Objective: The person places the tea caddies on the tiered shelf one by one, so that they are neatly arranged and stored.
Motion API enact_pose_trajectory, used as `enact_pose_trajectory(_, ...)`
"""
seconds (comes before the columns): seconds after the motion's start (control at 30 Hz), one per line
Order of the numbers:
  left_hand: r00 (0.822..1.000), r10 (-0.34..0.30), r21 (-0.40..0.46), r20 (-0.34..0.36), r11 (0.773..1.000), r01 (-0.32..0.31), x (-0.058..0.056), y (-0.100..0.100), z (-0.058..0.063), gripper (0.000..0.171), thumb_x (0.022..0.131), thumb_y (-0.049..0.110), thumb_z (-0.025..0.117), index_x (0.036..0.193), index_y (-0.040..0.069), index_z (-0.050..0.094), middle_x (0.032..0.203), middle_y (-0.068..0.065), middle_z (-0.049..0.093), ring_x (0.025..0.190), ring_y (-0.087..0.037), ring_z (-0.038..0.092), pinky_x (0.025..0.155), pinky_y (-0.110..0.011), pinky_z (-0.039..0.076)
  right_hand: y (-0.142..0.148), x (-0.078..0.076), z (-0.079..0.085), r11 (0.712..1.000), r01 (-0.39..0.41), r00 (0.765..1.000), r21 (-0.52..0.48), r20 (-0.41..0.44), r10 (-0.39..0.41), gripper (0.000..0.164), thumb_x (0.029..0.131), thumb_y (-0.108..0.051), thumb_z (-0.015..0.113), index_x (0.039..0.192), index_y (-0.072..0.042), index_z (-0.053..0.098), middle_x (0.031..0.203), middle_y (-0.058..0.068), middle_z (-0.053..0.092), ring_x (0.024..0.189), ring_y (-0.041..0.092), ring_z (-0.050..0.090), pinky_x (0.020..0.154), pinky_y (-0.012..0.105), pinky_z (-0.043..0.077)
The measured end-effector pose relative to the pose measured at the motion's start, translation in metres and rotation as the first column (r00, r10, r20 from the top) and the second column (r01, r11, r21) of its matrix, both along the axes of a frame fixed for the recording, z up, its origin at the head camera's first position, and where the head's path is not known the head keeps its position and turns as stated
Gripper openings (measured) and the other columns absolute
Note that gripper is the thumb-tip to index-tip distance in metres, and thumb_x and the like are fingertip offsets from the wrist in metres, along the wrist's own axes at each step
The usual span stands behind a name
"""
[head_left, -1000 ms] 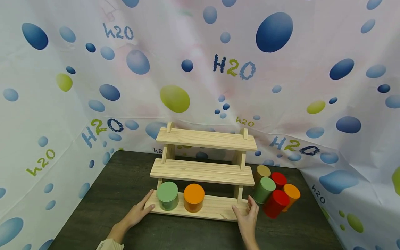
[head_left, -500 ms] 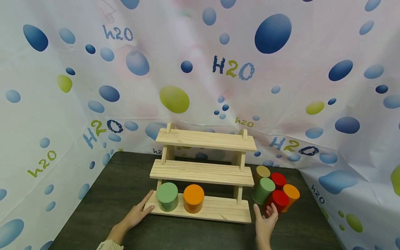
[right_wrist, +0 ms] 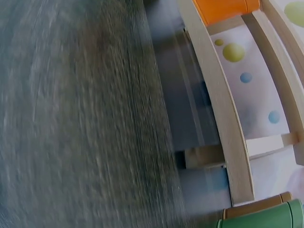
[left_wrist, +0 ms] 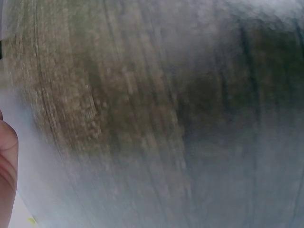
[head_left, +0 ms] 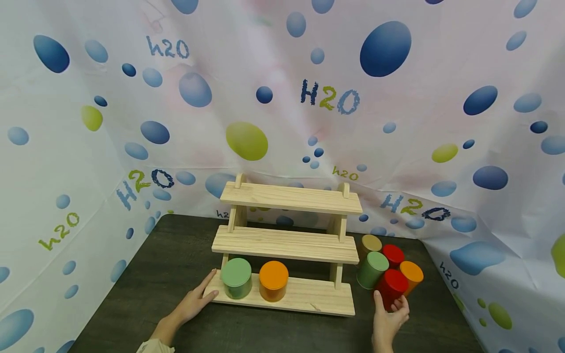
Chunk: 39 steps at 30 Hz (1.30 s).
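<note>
A three-tier wooden display rack [head_left: 287, 243] stands on the dark table. My left hand [head_left: 192, 304] rests at the left end of its lowest board, index finger along the end and thumb at the front corner. A green jar [head_left: 236, 278] and an orange jar [head_left: 273, 280] sit side by side on that board. To the right of the rack, my right hand [head_left: 387, 321] has its thumb at the left side of the front red jar [head_left: 393, 286] and curled fingers at its right side. The left wrist view shows mostly blurred tabletop, with part of a finger [left_wrist: 7, 152] at its left edge.
Around the red jar crowd a green jar [head_left: 372, 268], a tan-lidded jar [head_left: 371, 242], another red jar [head_left: 393, 254] and an orange jar [head_left: 412, 274]. A dotted curtain [head_left: 282, 98] hangs behind the table [head_left: 265, 333]. The right wrist view shows the rack's boards [right_wrist: 223, 109] at an angle.
My right hand has left the lowest board's right end and moved right to the front red jar, its fingers coming around it. The left hand and the rack have stayed in place.
</note>
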State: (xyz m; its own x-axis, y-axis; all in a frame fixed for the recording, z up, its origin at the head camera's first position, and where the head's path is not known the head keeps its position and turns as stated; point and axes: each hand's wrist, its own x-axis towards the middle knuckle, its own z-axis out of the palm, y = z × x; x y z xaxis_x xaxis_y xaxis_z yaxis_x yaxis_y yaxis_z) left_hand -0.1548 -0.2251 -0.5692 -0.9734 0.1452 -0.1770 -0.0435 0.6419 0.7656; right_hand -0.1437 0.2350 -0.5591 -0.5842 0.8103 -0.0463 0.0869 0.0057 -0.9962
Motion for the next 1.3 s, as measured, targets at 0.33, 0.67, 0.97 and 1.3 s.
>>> enact_pose_trajectory(0.33, 1.0, 0.001, 0.003, -0.004, 1.0, -0.001, 0.0, 0.0, -0.001, 0.071, 0.091, 0.04, 0.052, 0.147, 0.011, 0.018, 0.144, -0.024, 0.026, 0.119, -0.052, 0.039, 0.09, -0.064, 0.033, 0.014, -0.007, 0.01, 0.996, -0.013, 0.997, 0.085, 0.077, 0.006, 0.082, 0.081, -0.028, 0.066, 0.14, 0.0, 0.017, 0.13, 0.026, 0.019, 0.12, 0.039, 0.017, 0.096, 0.054, 0.019)
enact_pose_trajectory(0.67, 1.0, -0.002, 0.015, -0.009, 1.0, 0.002, 0.0, 0.001, -0.002, 0.071, 0.092, 0.041, 0.051, 0.147, 0.011, 0.018, 0.145, -0.023, 0.025, 0.122, -0.051, 0.035, 0.092, -0.064, 0.031, 0.02, -0.021, 0.007, 0.99, -0.011, 0.998, 0.138, 0.068, 0.002, 0.083, 0.079, -0.024, 0.069, 0.139, 0.0, 0.018, 0.133, 0.03, 0.016, 0.121, 0.043, 0.015, 0.098, 0.059, 0.015)
enact_pose_trajectory(0.97, 1.0, 0.015, 0.018, 0.001, 1.0, -0.015, 0.0, 0.001, -0.002, 0.07, 0.091, 0.041, 0.051, 0.147, 0.012, 0.019, 0.145, -0.023, 0.025, 0.122, -0.051, 0.035, 0.092, -0.064, 0.031, 0.024, -0.025, 0.002, 0.991, 0.014, 0.996, 0.136, 0.082, -0.025, 0.078, 0.08, -0.028, 0.069, 0.136, 0.0, 0.023, 0.133, 0.028, 0.017, 0.123, 0.043, 0.016, 0.098, 0.061, 0.015)
enact_pose_trajectory(1.3, 1.0, 0.0, 0.022, -0.001, 1.0, 0.0, 0.001, 0.001, 0.0, 0.07, 0.092, 0.038, 0.052, 0.147, 0.012, 0.018, 0.145, -0.024, 0.024, 0.122, -0.052, 0.035, 0.09, -0.064, 0.033, 0.024, -0.022, 0.002, 0.99, 0.018, 0.999, 0.141, 0.045, -0.024, 0.076, 0.08, -0.025, 0.069, 0.134, 0.003, 0.024, 0.131, 0.029, 0.02, 0.122, 0.042, 0.017, 0.1, 0.059, 0.015)
